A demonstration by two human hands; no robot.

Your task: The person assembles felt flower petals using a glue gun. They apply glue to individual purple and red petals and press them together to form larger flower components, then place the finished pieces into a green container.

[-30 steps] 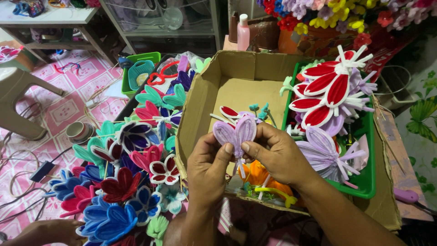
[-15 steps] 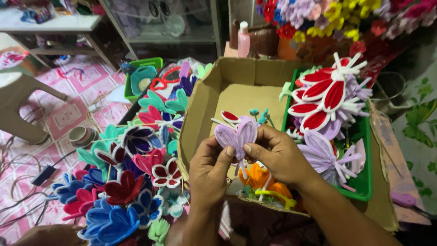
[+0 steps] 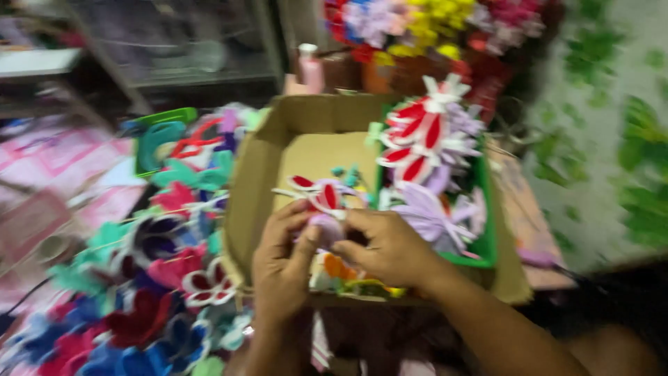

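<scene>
The view is blurred. My left hand [image 3: 282, 261] and my right hand [image 3: 390, 247] meet over the near side of an open cardboard box [image 3: 254, 188], both pinching a pale purple foam flower [image 3: 324, 224] that is mostly hidden between the fingers. Just beyond it in the box lies a red and white foam flower [image 3: 321, 195]. Orange and yellow foam pieces [image 3: 341, 273] lie under my hands. A green tray [image 3: 485, 237] in the box's right half holds a large red and white flower [image 3: 421, 132] and a lilac one [image 3: 428, 216].
A heap of blue, red, pink and teal foam flowers [image 3: 149, 278] spreads left of the box. A green basket [image 3: 156, 132] stands behind it. A pink bottle [image 3: 312, 66] and more bunched flowers [image 3: 431, 24] are at the back. Green foliage [image 3: 626, 139] lies right.
The camera has swung, so the whole scene sits further right and is blurred. My hands have closed more tightly over the purple flower, which shows less than before.
</scene>
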